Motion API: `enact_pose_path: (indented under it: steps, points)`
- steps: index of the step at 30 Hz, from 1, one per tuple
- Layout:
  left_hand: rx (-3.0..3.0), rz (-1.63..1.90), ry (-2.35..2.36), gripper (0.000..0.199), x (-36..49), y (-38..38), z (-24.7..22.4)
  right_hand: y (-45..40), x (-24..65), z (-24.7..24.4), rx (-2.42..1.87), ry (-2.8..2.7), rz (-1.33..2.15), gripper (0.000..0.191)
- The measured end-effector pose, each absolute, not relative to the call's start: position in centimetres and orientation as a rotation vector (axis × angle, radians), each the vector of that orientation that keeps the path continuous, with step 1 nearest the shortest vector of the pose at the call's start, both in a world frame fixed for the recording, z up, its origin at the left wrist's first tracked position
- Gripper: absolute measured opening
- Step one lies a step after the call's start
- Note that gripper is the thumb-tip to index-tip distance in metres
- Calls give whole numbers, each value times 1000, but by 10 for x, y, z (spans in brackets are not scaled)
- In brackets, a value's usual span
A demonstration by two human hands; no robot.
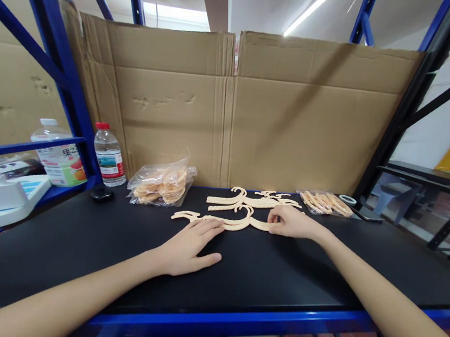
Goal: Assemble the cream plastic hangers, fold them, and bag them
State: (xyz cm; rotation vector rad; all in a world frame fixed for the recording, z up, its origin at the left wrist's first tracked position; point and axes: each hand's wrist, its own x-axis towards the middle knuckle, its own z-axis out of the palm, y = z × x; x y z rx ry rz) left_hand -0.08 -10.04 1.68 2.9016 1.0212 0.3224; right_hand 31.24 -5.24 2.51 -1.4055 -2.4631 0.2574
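A cream folding clothes hanger lies on the black tabletop with its hook pointing away from me. My left hand rests palm down, fingers stretched over the hanger's left arm and thumb apart on the table. At the other end, my right hand has its fingers curled and pinches the right arm of the same hanger; the tip is hidden in the fingers. Just behind lie more cream hangers and loose hanger parts, partly overlapping.
Plastic bags of cream pieces stand at back left and back right. Further left are a water bottle and a black round object. A tape roll and dark flat object lie right. Cardboard walls the back.
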Motion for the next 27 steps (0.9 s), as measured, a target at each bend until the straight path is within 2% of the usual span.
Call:
enact_pose_path:
  steps: [4, 8, 16, 19, 27]
  points:
    - [2906, 374, 994, 56, -2, -99, 13, -55, 313, 27, -1398, -2474, 259, 12]
    - [2933, 381, 1011, 53, -2, -99, 11, -50, 322, 35, -1429, -2420, 243, 23]
    - [2977, 475, 908, 42, 1, -102, 15, 10, 368, 49, -1746, -2158, 29, 17]
    - [2983, 500, 886, 39, 1, -103, 15, 35, 372, 46, -1814, -2192, 41, 14]
    - [2985, 580, 832, 35, 1, -101, 13, 67, 346, 29, -1942, -2287, 101, 26]
